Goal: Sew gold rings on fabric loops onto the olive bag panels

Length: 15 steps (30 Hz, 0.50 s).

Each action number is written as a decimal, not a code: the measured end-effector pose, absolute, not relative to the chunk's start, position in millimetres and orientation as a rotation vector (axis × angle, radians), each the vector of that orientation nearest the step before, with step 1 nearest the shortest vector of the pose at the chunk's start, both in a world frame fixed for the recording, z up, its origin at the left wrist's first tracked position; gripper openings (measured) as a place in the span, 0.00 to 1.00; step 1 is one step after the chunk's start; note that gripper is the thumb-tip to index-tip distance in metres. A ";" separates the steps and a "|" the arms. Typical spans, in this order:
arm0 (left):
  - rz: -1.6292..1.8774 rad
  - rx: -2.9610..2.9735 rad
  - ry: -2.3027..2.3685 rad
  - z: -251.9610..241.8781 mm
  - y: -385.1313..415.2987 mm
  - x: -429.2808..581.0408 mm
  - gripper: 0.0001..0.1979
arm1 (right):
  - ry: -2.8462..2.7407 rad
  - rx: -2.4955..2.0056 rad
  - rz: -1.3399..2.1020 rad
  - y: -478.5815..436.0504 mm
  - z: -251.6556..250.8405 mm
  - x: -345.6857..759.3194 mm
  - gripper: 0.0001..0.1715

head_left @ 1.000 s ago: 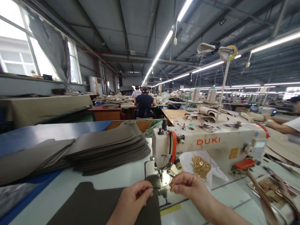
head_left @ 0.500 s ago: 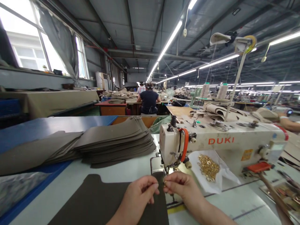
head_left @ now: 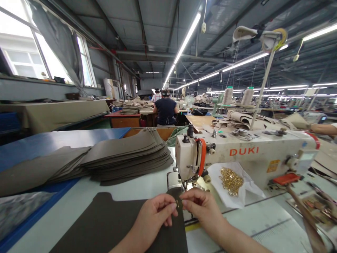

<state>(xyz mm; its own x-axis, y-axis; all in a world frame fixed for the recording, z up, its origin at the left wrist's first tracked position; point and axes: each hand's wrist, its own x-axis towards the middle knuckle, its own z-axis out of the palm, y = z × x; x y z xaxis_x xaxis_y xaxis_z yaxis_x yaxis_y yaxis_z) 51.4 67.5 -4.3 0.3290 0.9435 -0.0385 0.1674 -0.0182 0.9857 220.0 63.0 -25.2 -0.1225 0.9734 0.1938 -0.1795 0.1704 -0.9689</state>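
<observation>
Presumably for fine control, the right hand (head_left: 204, 211) pinches a small gold-coloured metal fitting (head_left: 178, 203) beside the left hand (head_left: 155, 216), whose fingers bunch together, grip indeterminable. Under the fingers lies a flat dark-brown panel (head_left: 110, 223); beyond them, a white DUKI sewing machine (head_left: 247, 158) occupies the pale-green tabletop (head_left: 271, 214); white strip lights (head_left: 187, 39) cross the grey ceiling (head_left: 121, 23).

Panel (head_left: 118, 225) dk. grey-brn., plain; stack (head_left: 123, 147) same col. Machine (head_left: 216, 140) off-wht. w/ orange-red letters (head_left: 244, 151), orange guard (head_left: 202, 157), yel.-orange sticker (head_left: 273, 166). Rings (head_left: 231, 180) gold; paper (head_left: 240, 200) wht. Bench (head_left: 86, 189) v. pale grn. Side table (head_left: 79, 137) blue. Strip (head_left: 193, 227) yel. Spools (head_left: 228, 96) beige w/ grn. tops. Curtain (head_left: 60, 45) grey. Co-worker's top (head_left: 165, 107) dk. navy.
</observation>
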 end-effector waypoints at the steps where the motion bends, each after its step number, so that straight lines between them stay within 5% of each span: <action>1: 0.858 1.459 1.076 -3.7 67.0 51.5 0.13 | -1.261 -0.885 1.282 62.8 -25.4 219.2 0.15; 15: 0.819 1.276 1.002 -1.7 70.9 49.5 0.18 | -1.067 -0.877 1.583 62.1 -21.7 215.7 0.22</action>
